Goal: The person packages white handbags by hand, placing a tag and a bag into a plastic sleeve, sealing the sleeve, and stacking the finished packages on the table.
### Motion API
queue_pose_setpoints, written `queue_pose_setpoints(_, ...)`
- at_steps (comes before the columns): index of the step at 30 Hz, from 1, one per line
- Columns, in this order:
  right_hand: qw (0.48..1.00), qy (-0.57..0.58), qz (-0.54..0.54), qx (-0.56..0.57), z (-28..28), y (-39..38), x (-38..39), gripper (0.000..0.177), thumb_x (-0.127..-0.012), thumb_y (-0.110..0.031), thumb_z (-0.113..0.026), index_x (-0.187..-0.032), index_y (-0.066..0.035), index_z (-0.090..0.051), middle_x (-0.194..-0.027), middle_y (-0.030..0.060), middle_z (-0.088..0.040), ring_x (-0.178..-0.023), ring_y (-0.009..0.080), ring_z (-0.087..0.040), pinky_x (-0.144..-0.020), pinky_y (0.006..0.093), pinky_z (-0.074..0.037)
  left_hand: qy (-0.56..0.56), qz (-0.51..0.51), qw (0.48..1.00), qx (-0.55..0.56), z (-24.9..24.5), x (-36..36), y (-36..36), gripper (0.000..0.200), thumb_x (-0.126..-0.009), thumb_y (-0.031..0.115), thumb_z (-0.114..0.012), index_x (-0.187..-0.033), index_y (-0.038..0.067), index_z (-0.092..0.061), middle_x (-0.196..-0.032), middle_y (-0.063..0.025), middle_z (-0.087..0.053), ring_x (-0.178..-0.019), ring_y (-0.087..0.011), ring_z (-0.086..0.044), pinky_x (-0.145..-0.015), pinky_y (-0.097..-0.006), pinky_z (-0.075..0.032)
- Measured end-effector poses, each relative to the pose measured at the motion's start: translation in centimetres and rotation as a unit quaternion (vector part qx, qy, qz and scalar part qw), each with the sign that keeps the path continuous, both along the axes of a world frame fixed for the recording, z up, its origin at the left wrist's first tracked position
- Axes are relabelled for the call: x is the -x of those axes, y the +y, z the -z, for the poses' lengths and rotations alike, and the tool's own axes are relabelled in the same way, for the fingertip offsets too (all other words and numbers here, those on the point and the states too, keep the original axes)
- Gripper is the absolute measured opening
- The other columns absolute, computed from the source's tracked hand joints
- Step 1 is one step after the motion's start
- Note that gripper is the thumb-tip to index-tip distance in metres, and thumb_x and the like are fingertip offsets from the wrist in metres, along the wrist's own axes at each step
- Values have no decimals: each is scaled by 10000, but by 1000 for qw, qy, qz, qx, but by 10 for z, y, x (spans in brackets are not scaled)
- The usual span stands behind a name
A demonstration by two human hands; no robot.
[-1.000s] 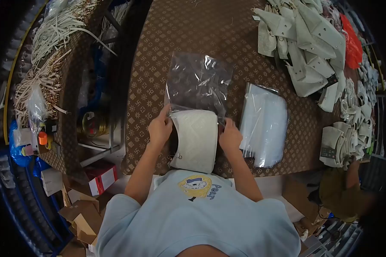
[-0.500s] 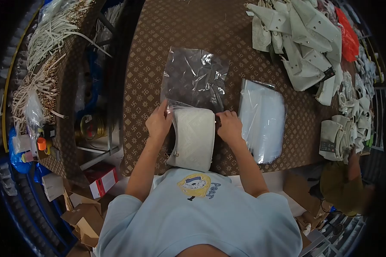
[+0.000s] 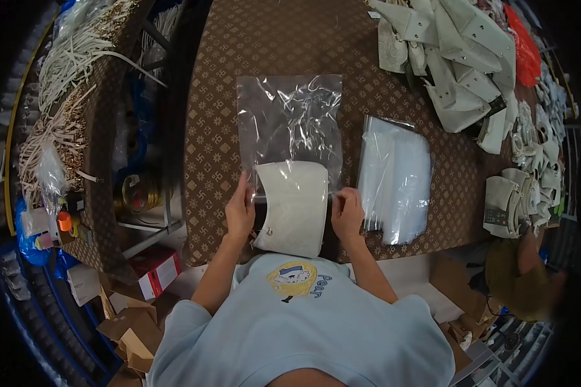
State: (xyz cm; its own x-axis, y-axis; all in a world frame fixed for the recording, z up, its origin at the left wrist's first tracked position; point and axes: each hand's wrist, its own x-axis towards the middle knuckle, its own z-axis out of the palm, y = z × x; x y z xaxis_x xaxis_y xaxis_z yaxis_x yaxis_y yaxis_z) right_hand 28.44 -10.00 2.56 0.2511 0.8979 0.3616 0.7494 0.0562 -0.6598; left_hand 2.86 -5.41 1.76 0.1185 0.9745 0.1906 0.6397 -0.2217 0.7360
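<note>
A pale cream handbag [image 3: 292, 222] lies on the table close to my body, its far end inside the mouth of a clear plastic bag [image 3: 290, 119]. The rest of the plastic bag stretches flat away from me. My left hand [image 3: 240, 209] pinches the left edge of its opening beside the handbag. On the other side, my right hand [image 3: 348, 211] has its fingers closed on the right edge of the opening. A small metal fitting shows at the handbag's near left side.
A stack of clear plastic bags [image 3: 395, 184] lies right of my right hand. Cream bag pieces [image 3: 461, 64] are heaped at the far right, with more handbags [image 3: 505, 203] below them. Straps [image 3: 77, 71] pile up at left. Another person's sleeve [image 3: 523, 277] shows at lower right.
Both hands have come nearer my body, drawing the plastic bag's mouth over the far end of the handbag. The plastic now lies flatter and straighter.
</note>
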Motion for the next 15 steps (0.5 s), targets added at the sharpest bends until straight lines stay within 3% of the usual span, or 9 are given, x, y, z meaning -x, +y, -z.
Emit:
queue_pose_setpoints(1,1000,1,0,7,0,0,2,174,-819,-78,-638,-961,-44,-544,-894,132,-599,-738,274,-606,-649,342,-496,-51,-73,993,83,-11,-10,6,499,-883,53,-551,-1361,79,-410,-1000,-169,-647,-814,-274,-642,-699,-355,-510)
queue_pose_setpoints(2,991,70,58,93,-1,13,4,180,-817,-76,-632,-973,-44,-549,-888,133,-610,-776,288,-609,-646,366,-492,-101,-145,971,160,-17,-17,14,529,-878,50,-559,-1375,57,-378,-990,-163,-651,-804,-246,-641,-701,-338,-506)
queue_pose_setpoints(3,968,139,116,174,-1,25,4,187,-816,-75,-625,-986,-43,-554,-882,134,-622,-814,301,-611,-643,389,-489,-125,-147,964,183,-14,-17,22,556,-871,54,-570,-1377,22,-343,-986,-159,-651,-804,-208,-629,-717,-309,-491)
queue_pose_setpoints(5,965,172,115,159,10,28,0,175,-834,-101,-616,-978,-16,-562,-851,148,-629,-782,304,-620,-644,414,-479,-119,-141,958,221,-16,-16,26,528,-877,46,-563,-1367,32,-368,-952,-142,-643,-767,-185,-618,-682,-306,-496)
queue_pose_setpoints(7,965,127,93,211,13,15,0,145,-846,-79,-611,-970,-14,-574,-775,104,-626,-678,183,-599,-623,321,-470,-111,-140,948,263,-11,-10,21,501,-883,37,-556,-1357,41,-393,-917,-125,-636,-730,-162,-606,-647,-303,-501)
queue_pose_setpoints(8,964,126,92,213,10,4,2,145,-846,-79,-611,-970,-14,-574,-775,104,-626,-678,183,-599,-623,321,-470,-112,-110,953,260,1,-2,11,460,-878,36,-555,-1322,38,-434,-913,-124,-638,-734,-165,-608,-641,-303,-502)
queue_pose_setpoints(10,962,187,43,195,3,-29,9,109,-858,-87,-599,-886,10,-560,-770,144,-615,-669,277,-598,-616,345,-465,-60,-63,956,281,-7,5,-16,383,-869,46,-550,-1248,18,-503,-882,-130,-647,-733,-176,-611,-667,-309,-498)
queue_pose_setpoints(13,946,217,11,242,-2,-77,13,103,-884,-95,-581,-892,-2,-537,-738,104,-587,-642,178,-557,-590,304,-446,27,-31,947,319,-34,11,-62,341,-873,70,-532,-1208,7,-532,-876,-145,-649,-756,-177,-609,-713,-309,-488)
queue_pose_setpoints(15,919,302,-24,254,-3,-92,18,103,-909,-124,-567,-908,-28,-530,-716,29,-554,-614,97,-475,-579,249,-424,65,-22,937,343,-23,16,-76,334,-881,81,-518,-1208,12,-533,-898,-154,-643,-783,-169,-606,-729,-303,-484)
